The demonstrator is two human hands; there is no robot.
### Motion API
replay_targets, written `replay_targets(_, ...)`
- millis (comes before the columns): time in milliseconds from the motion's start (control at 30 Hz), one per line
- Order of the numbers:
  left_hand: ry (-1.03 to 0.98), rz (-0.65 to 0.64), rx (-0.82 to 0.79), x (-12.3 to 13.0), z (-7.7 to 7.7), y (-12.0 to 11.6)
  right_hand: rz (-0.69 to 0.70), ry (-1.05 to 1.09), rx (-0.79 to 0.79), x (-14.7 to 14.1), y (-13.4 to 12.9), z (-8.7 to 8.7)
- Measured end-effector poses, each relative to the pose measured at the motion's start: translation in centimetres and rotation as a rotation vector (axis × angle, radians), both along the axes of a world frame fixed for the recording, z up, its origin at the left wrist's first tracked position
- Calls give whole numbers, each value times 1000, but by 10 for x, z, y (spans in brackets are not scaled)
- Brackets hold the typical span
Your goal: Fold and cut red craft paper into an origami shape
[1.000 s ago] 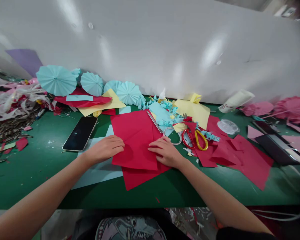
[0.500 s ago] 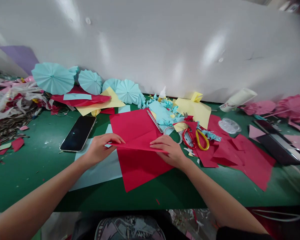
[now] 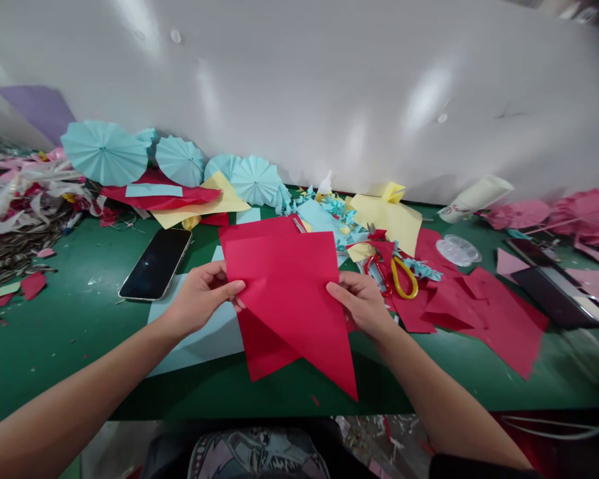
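My left hand (image 3: 202,297) and my right hand (image 3: 363,304) hold a folded red paper triangle (image 3: 292,296) up off the green table (image 3: 70,332), one hand at each side edge. Its point hangs down toward me. Under it lies another red sheet (image 3: 262,346) on a light blue sheet (image 3: 204,336). A black phone (image 3: 156,264) rests just left of my left hand. Red-and-yellow scissors (image 3: 397,276) lie just right of my right hand.
Light blue paper umbrellas (image 3: 104,152) lean on the white wall at the back left. Yellow sheets (image 3: 389,219), blue scraps and red offcuts (image 3: 484,316) spread across the right. A white cup (image 3: 472,198), a clear lid (image 3: 458,251), a dark tablet (image 3: 554,286) and pink fans (image 3: 579,213) sit far right.
The red paper lay flat under both hands, then its near edge was folded up. Now both hands have lifted it off the table as a triangle.
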State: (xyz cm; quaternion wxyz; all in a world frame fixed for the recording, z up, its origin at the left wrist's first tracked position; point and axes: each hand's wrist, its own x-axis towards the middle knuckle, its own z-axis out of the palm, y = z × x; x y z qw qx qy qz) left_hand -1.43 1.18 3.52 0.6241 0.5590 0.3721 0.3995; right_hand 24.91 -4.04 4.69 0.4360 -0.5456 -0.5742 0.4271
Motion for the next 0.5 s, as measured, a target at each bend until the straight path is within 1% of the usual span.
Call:
replay_targets(100,10,28,-94,2,0,1,21,238,-237,-3,1,0)
replay_targets(200,96,48,-145,4,-2,4,39,310,-329,-5,5,-1)
replay_targets(300,192,21,-161,4,-5,7,19,269,-336,-5,9,-5)
replay_targets(400,254,-31,-147,3,-8,8,-13,137,-294,-3,12,-11)
replay_targets(500,317,-92,-111,2,-9,8,-11,48,-249,1,14,-18)
